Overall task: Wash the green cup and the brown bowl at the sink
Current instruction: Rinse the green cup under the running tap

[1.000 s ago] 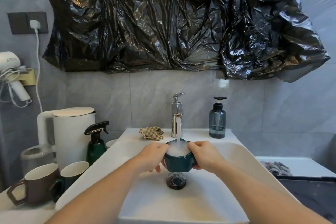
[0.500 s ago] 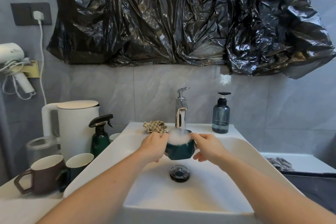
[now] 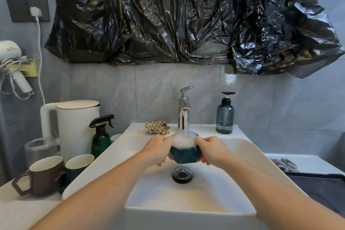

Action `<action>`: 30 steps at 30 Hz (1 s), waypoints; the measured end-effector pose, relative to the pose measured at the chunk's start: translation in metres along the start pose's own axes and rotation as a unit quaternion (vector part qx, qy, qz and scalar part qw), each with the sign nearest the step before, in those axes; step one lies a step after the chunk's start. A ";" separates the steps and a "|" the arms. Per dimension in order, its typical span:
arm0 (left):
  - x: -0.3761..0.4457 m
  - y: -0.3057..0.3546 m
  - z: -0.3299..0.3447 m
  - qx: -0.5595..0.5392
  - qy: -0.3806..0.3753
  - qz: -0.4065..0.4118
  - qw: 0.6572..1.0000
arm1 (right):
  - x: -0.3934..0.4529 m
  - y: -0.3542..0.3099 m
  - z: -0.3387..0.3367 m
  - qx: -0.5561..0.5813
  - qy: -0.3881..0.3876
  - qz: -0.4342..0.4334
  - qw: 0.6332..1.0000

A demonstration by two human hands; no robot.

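Both the left hand (image 3: 158, 148) and the right hand (image 3: 211, 150) clasp the foam-brimmed green cup (image 3: 185, 154) by its sides, likely slippery, rigid and breakable ceramic.

My green cup (image 3: 185, 155) dark and shiny, full of white foam to the top, standing up straight under the tap, above the white sink (image 3: 186, 198), held between my two hands, the brown bowl I cannot pick out
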State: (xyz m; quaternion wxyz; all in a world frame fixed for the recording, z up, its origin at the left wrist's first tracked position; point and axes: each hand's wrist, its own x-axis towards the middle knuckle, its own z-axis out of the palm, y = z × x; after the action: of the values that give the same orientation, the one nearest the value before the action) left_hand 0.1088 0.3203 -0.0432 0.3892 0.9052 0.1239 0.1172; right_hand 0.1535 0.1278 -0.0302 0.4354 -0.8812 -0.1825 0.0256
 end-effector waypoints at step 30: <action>-0.002 -0.002 0.000 0.095 0.054 0.176 0.978 | 0.012 0.010 0.004 0.028 -0.054 -0.039 0.997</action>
State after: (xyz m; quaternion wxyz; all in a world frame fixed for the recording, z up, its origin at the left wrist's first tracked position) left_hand 0.1065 0.3205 -0.0449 0.2669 0.9382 -0.0059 0.2204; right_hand 0.1669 0.1292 -0.0387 0.4500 -0.8582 -0.2390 0.0618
